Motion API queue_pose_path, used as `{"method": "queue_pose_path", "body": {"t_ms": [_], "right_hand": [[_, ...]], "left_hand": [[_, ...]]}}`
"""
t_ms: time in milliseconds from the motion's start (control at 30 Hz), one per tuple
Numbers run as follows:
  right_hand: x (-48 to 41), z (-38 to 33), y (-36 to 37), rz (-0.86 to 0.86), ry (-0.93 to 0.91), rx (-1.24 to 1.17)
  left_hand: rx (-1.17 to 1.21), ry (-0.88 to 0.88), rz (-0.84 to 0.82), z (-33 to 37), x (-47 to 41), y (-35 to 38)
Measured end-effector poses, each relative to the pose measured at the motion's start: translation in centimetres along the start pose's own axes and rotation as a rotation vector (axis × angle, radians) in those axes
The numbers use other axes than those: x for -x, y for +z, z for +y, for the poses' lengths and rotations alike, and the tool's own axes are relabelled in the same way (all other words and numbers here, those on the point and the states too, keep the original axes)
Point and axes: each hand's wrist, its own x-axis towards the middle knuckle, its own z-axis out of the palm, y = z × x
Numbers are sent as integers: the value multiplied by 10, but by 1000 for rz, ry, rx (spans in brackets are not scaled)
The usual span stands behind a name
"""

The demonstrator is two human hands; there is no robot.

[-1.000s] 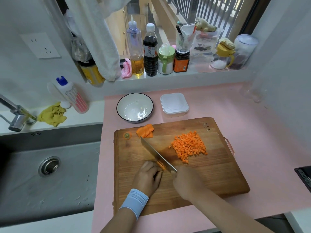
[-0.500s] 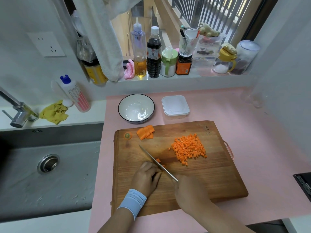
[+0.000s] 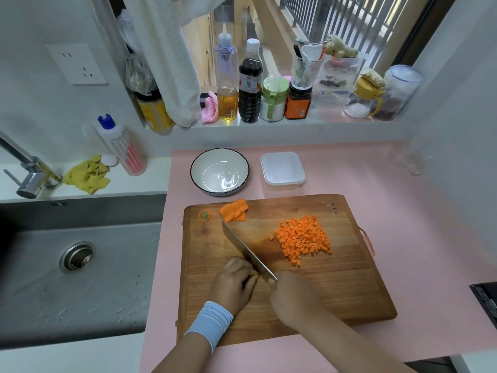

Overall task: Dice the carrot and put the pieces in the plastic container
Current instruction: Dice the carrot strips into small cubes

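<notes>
Right hand (image 3: 293, 300) is clenched round the handle of the knife (image 3: 243, 247) (handle itself hidden under the fist). The blade is laid diagonally on the cutting board (image 3: 336, 289), edge down against the left knuckles. Left hand (image 3: 233, 281) is curled and pressed onto a carrot piece (image 3: 252, 253), of which only a sliver is seen at the blade. The fingertips are tucked back, judged so that the knuckles guide the blade and the tips are spared.

Diced carrot (image 3: 302, 239) is heaped right of the blade, well apart from both hands, which leaves the cutting spot free. 1 stack of uncut slices (image 3: 234, 210) and 1 stem end (image 3: 205, 215) are parked at the board's far left corner, out of the way.

Plastic container (image 3: 282, 184) is set on the pink bench (image 3: 376, 189) just beyond the board, beside 1 bowl (image 3: 192, 172), near enough for a short transfer. No carrot is seen in it. Dicing is judged well along; transfer not yet begun.
</notes>
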Motion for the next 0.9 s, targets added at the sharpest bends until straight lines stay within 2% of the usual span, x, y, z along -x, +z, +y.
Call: {"method": "queue_pose_path", "body": {"t_ms": [267, 467, 667, 900], "right_hand": [[0, -4, -4, 20, 15, -3], [3, -5, -5, -9, 20, -7], [18, -5, -2, 86, -57, 70], [33, 0, -5, 88, -62, 138]], "left_hand": [[20, -55, 119, 4, 5, -8], [-32, 6, 6, 0, 10, -3], [-33, 4, 13, 1, 9, -3], [-32, -11, 3, -1, 7, -4]]}}
